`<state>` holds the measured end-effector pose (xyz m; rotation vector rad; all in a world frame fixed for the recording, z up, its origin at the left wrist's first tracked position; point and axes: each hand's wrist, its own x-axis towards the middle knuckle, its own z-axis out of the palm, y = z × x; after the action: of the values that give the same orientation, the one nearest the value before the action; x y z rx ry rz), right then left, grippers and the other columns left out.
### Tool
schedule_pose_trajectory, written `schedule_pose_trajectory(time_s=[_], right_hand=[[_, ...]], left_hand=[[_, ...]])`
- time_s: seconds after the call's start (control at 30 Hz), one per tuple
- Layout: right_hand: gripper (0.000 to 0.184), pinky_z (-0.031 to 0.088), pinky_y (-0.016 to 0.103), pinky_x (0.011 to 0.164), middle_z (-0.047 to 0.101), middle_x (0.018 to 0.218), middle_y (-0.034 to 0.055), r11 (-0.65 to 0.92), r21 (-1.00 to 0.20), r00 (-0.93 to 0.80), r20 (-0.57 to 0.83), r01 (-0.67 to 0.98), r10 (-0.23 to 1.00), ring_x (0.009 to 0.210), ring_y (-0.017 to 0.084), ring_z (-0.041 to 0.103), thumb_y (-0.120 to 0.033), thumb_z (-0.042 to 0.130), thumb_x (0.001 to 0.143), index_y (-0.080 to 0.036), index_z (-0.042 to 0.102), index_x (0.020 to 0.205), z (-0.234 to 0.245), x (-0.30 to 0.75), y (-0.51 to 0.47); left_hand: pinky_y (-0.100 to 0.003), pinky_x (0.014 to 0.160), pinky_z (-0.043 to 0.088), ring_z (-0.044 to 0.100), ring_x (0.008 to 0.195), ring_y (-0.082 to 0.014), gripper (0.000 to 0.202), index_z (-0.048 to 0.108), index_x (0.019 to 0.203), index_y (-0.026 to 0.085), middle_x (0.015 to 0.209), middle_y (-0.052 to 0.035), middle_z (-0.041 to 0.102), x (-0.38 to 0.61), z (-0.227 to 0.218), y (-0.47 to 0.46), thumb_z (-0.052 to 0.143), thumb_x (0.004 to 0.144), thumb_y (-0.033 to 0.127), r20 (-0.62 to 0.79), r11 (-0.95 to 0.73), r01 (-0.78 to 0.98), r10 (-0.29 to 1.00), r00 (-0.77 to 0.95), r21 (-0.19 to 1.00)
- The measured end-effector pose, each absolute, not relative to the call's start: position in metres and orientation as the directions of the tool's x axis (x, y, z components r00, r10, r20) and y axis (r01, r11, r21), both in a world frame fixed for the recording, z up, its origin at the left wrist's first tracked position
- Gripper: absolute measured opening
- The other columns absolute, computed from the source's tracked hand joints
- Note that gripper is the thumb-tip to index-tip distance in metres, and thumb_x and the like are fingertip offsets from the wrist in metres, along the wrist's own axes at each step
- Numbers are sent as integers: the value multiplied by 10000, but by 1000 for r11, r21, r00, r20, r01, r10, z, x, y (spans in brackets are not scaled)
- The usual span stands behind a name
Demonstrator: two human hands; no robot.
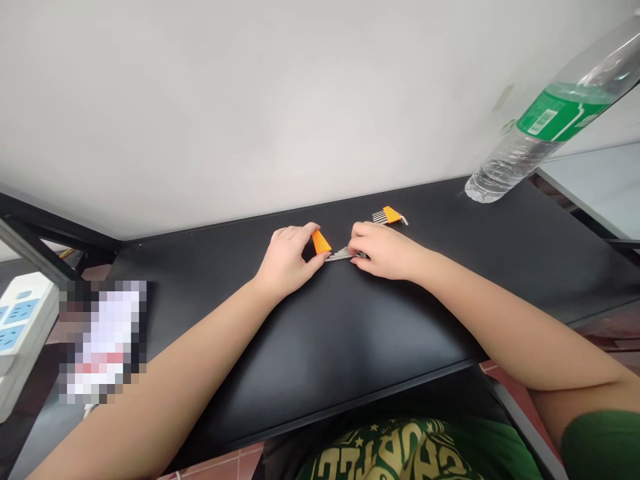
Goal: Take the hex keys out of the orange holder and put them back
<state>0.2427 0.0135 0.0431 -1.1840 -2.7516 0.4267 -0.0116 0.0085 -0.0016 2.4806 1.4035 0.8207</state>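
My left hand (293, 260) pinches an orange hex key holder (321, 243) between thumb and fingers, just above the black tabletop. Several silver hex keys (341, 254) lie side by side between the holder and my other hand. Fingers of my right hand (383, 250) are closed on the far ends of these keys, partly hiding them. Behind the right hand rests a second orange holder (391, 215) with a set of hex keys in it, their short bent ends pointing right.
A tall clear water bottle (520, 143) with a green label stands at the back right by the white wall (280, 100). To the left are a blurred-out flat object (107, 340) and a white power strip (23, 320). The black table (300, 380) ends close to my body.
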Motion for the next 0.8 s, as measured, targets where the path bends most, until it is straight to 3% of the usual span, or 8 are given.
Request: schedule_pose_trajectory(time_s=[0.23, 0.43, 0.6, 0.8], right_hand=[[109, 418, 337, 756, 628, 931, 90, 661, -258, -699, -88, 704, 710, 854, 226, 580, -123, 613, 878, -180, 656, 795, 45, 238, 12], [79, 358, 296, 621, 647, 895, 56, 568, -307, -621, -108, 763, 776, 687, 156, 539, -113, 602, 859, -182, 604, 819, 54, 244, 10], [87, 392, 280, 693, 649, 902, 51, 593, -450, -650, 36, 668, 759, 770, 170, 568, -120, 565, 908, -184, 624, 913, 50, 252, 15], [155, 418, 297, 708, 626, 924, 66, 642, -514, -680, 146, 568, 718, 760, 168, 563, -152, 515, 972, -178, 662, 929, 47, 252, 14]], left_hand=[[-449, 1064, 450, 685, 1063, -267, 421, 572, 1302, 237, 1130, -63, 742, -11, -1, 9, 674, 925, 394, 384, -537, 738, 834, 395, 409], [-439, 1073, 442, 680, 1069, -256, 432, 568, 1309, 224, 1161, -60, 732, -13, -2, 9, 678, 927, 393, 397, -534, 744, 834, 384, 402], [-428, 1069, 446, 680, 1079, -254, 436, 572, 1309, 227, 1180, -58, 733, -13, -3, 9, 689, 920, 388, 420, -545, 739, 824, 382, 396], [-418, 1067, 452, 681, 1068, -252, 434, 575, 1306, 234, 1148, -52, 735, -12, -4, 8, 693, 922, 398, 456, -563, 732, 805, 380, 384]])
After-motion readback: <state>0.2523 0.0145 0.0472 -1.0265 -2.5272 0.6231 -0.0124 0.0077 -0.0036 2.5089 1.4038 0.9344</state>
